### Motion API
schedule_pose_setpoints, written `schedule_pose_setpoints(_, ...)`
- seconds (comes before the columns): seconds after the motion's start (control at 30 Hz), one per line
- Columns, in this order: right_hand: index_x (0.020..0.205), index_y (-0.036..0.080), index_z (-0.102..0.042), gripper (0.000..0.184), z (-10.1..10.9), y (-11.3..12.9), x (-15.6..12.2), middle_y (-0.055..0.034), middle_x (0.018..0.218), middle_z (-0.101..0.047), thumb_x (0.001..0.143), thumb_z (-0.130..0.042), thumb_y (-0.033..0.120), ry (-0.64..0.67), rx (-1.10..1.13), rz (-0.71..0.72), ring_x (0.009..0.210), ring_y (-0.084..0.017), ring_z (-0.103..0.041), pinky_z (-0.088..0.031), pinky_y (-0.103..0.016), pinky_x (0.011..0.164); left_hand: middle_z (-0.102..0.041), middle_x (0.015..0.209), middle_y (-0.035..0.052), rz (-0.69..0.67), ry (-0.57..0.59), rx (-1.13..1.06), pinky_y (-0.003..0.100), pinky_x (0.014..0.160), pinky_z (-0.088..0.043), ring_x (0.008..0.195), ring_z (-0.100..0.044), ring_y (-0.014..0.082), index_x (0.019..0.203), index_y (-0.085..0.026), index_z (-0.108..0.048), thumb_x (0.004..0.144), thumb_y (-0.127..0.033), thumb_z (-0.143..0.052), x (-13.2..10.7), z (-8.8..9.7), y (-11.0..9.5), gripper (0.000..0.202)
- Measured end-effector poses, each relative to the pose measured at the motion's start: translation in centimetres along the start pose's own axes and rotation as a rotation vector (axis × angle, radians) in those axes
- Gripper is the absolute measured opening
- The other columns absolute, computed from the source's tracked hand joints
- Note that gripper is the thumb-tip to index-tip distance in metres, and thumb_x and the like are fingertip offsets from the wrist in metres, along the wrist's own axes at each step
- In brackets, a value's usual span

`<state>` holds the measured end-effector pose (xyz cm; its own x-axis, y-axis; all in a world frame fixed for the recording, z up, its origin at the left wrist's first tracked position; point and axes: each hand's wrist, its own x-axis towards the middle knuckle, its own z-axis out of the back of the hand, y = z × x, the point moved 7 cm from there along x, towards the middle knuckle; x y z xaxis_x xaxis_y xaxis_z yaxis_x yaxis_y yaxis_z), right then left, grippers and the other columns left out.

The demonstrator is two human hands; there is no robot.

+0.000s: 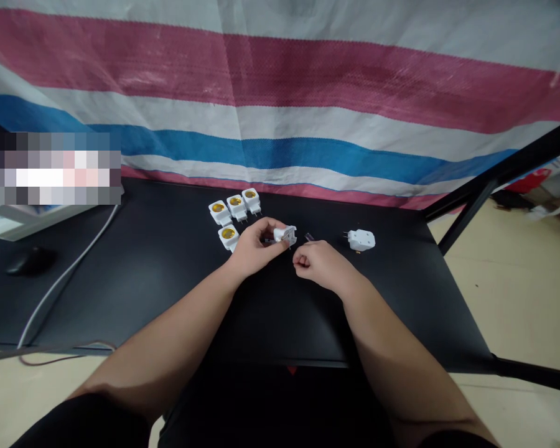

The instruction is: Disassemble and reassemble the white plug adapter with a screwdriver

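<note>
- At the far left of the worktop (163,292), a dark computer mouse (28,260) lies well apart from both hands, with a pale cable (74,260) curving past its right side.
- Next come four white plug-in lamp holders: one nearest the left hand (228,235), and three in a slanting row behind it, the left (221,216), the middle (238,210) and the right (251,200). Each shows a round, gold-coloured opening; metal pins jut from at least two of the row.
- The left hand (254,249) comes in just beside the nearest lamp holder, its fingers closed around a white plastic housing (286,234).
- That housing is small and glossy white, with an uneven, notched end facing right; its inner detail is too small to make out. It sits between the thumb and the fingers, its notched end sticking out past the tips toward the right hand.
- The right hand (324,264) is near the housing but apart from it, its fingers curled in; whether they pinch something tiny, I cannot tell.
- Just behind the right hand lies a small, clear-looking piece (310,237), partly hidden.
- Farther right, a white plug-in unit (363,239) rests on the worktop, pins pointing left, a brass-coloured bit at its near edge.
</note>
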<state>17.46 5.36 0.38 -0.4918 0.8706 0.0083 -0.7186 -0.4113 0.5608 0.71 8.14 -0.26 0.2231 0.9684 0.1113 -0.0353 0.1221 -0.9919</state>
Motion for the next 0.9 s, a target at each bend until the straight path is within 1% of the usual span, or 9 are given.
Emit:
schedule_pose_setpoints(0.2,0.080,0.021,-0.080,0.020,0.39,0.14,-0.11,-0.0016,0.077,-0.077,0.081,-0.073,0.002,0.010,0.037,0.040,0.067,-0.016,-0.069,-0.054,-0.031,0.070,-0.074,0.092,0.0036,-0.011,-0.002,0.010,0.031,0.075,-0.053,0.078,-0.064,0.0143,0.108,-0.019,-0.073,0.079,-0.029,-0.090,0.13,0.05,-0.07,0.035)
schedule_pose_setpoints(0.3,0.082,0.021,-0.082,0.020,0.57,0.12,-0.10,-0.0016,0.077,-0.079,0.083,-0.075,0.003,0.030,0.050,0.036,0.067,-0.016,-0.070,-0.054,-0.030,0.070,-0.075,0.093,0.0038,-0.008,-0.003,0.005,0.031,0.076,-0.053,0.078,-0.065,0.0145,0.108,-0.018,-0.073,0.079,-0.030,-0.090,0.17,0.08,0.01,0.035)
schedule_pose_setpoints(0.43,0.087,0.020,-0.083,0.017,0.55,0.19,-0.11,-0.0033,0.084,-0.082,0.088,-0.074,0.006,0.099,0.025,0.022,0.076,-0.017,-0.074,-0.055,-0.031,0.079,-0.075,0.093,0.0044,-0.008,0.001,0.010,0.031,0.077,-0.053,0.078,-0.065,0.0146,0.109,-0.017,-0.073,0.079,-0.030,-0.091,0.21,0.11,0.22,0.037)
schedule_pose_setpoints(0.53,0.091,0.020,-0.084,0.018,0.67,0.30,-0.15,-0.0043,0.090,-0.083,0.091,-0.073,0.007,0.101,-0.001,0.032,0.080,-0.018,-0.075,-0.055,-0.033,0.083,-0.076,0.094,0.0050,-0.013,-0.001,0.015,0.032,0.078,-0.053,0.079,-0.065,0.0148,0.109,-0.017,-0.073,0.080,-0.030,-0.090,0.25,0.14,0.40,0.035)
schedule_pose_setpoints(0.63,0.092,0.020,-0.085,0.017,0.63,0.20,-0.22,-0.0051,0.092,-0.083,0.091,-0.073,0.007,0.095,0.008,0.037,0.079,-0.019,-0.074,-0.055,-0.033,0.082,-0.076,0.096,0.0056,-0.013,-0.001,0.013,0.032,0.078,-0.053,0.080,-0.065,0.0151,0.110,-0.017,-0.073,0.081,-0.030,-0.088,0.26,0.15,0.53,0.035)
schedule_pose_setpoints(0.77,0.093,0.021,-0.085,0.014,0.49,-0.23,-0.26,-0.0040,0.090,-0.083,0.091,-0.077,0.009,0.108,0.047,0.025,0.078,-0.018,-0.075,-0.055,-0.033,0.079,-0.076,0.096,0.0053,-0.004,0.000,0.021,0.033,0.079,-0.053,0.081,-0.065,0.0155,0.110,-0.017,-0.073,0.081,-0.030,-0.088,0.26,0.18,0.59,0.035)
schedule_pose_setpoints(0.9,0.094,0.021,-0.085,0.015,0.58,-0.48,-0.26,-0.0038,0.090,-0.084,0.092,-0.077,0.009,0.109,0.064,0.027,0.079,-0.019,-0.076,-0.055,-0.034,0.079,-0.076,0.098,0.0057,0.006,-0.001,0.016,0.034,0.081,-0.054,0.084,-0.067,0.0162,0.110,-0.018,-0.073,0.081,-0.029,-0.088,0.30,0.29,0.64,0.035)
